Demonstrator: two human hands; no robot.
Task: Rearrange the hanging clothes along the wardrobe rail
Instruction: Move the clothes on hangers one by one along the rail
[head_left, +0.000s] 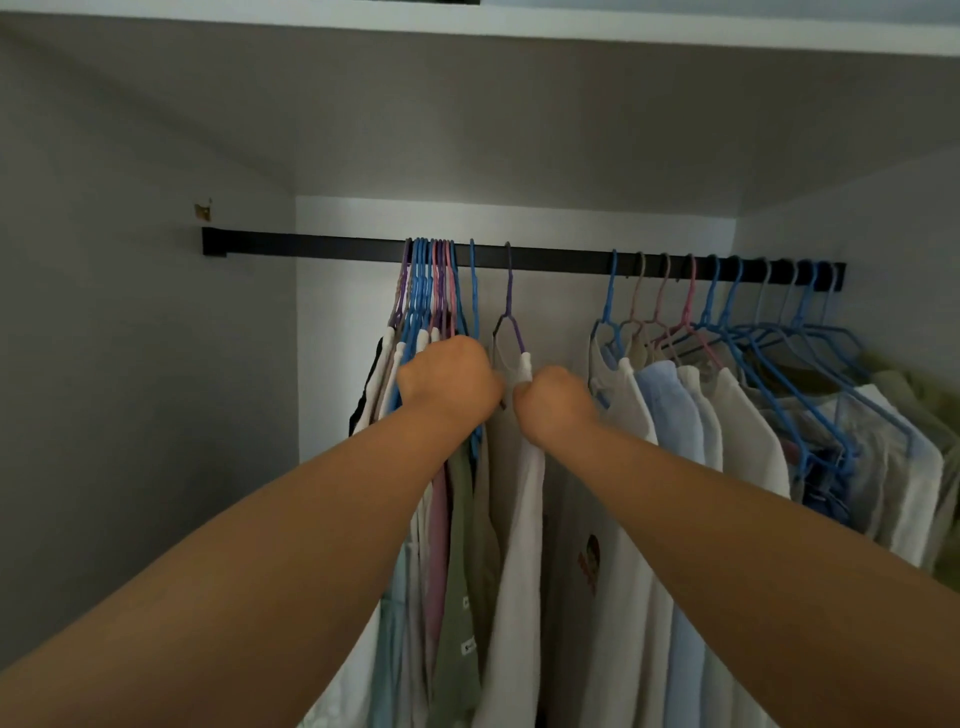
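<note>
A black wardrobe rail (332, 246) runs across the wardrobe. A tight bunch of clothes on blue, purple and pink hangers (428, 280) hangs left of centre. My left hand (447, 382) grips the shoulders of this bunch. A single white garment (514, 519) hangs on a purple hanger (509, 306) just to the right. My right hand (553, 408) grips that garment at its shoulder. A gap on the rail separates it from a spread row of white and pale blue shirts (691, 415) on the right.
The left stretch of the rail is bare up to the grey side wall (130, 364). A white shelf (519, 26) runs overhead. The right wall (883, 234) closes the rail's far end, where blue hangers (810, 332) crowd together.
</note>
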